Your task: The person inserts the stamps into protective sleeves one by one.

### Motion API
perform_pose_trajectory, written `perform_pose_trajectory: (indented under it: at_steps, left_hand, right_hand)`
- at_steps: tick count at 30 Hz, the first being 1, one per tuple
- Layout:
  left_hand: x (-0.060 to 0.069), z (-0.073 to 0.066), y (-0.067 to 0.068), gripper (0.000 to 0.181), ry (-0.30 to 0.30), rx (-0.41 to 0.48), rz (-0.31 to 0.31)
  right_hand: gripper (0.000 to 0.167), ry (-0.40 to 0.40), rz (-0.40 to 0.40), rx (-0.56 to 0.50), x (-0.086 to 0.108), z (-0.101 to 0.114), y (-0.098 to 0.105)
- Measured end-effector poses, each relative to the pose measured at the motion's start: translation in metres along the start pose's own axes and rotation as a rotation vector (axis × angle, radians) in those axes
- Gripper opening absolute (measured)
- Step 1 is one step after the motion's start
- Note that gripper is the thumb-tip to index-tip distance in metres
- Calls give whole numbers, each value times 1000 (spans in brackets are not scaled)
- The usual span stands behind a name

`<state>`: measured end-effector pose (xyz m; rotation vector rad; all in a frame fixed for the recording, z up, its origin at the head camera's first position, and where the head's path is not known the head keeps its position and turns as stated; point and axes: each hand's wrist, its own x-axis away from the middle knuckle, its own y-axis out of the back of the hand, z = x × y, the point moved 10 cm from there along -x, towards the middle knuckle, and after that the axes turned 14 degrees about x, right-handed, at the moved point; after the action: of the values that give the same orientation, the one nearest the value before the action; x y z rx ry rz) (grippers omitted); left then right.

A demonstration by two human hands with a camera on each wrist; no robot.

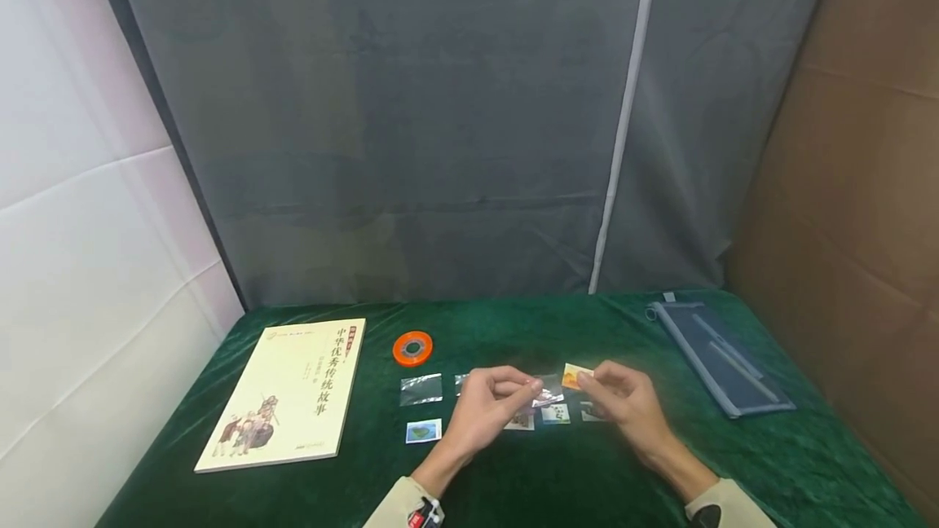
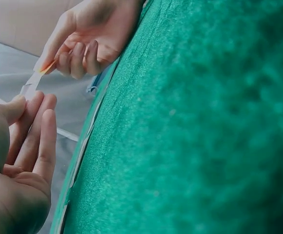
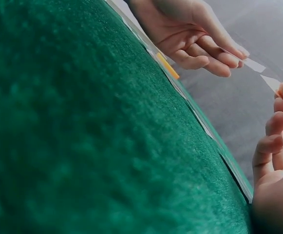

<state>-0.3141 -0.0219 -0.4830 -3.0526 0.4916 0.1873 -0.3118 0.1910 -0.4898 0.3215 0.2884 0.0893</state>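
My left hand (image 1: 484, 410) pinches a small clear plastic sleeve (image 1: 548, 391) between thumb and fingers. In my right hand (image 1: 632, 410) a small yellow-orange stamp-like card (image 1: 574, 376) is pinched by its right side, close to the sleeve's right edge. The left wrist view shows the card's thin edge (image 2: 47, 67) near the sleeve (image 2: 30, 87); in the right wrist view the sleeve (image 3: 254, 65) and card (image 3: 270, 84) face each other, and whether they touch I cannot tell. Below the hands lie several small picture cards (image 1: 555, 414), partly hidden.
A cream book (image 1: 293, 389) lies at the left of the green cloth (image 1: 528, 487). Beside it are an orange tape roll (image 1: 412, 348), another clear sleeve (image 1: 421, 389) and a blue-green picture card (image 1: 423, 431). A blue mesh zip pouch (image 1: 722, 357) lies at the right.
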Motion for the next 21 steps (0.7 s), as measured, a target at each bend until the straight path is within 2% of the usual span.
perform_pose_trajectory:
  at_steps: [5,14,21]
  left_hand:
    - [0,-3,-2,19,-12,35,22]
    - [-1,-2,1,16,-16,44,7]
    - [-2,-4,2,16,-19,44,-3]
  right_hand:
    - [22,6,8,-16,0,0,0]
    - [21,-18,19,-4,1,1,0]
    - [20,17,36,3,2,4,-2]
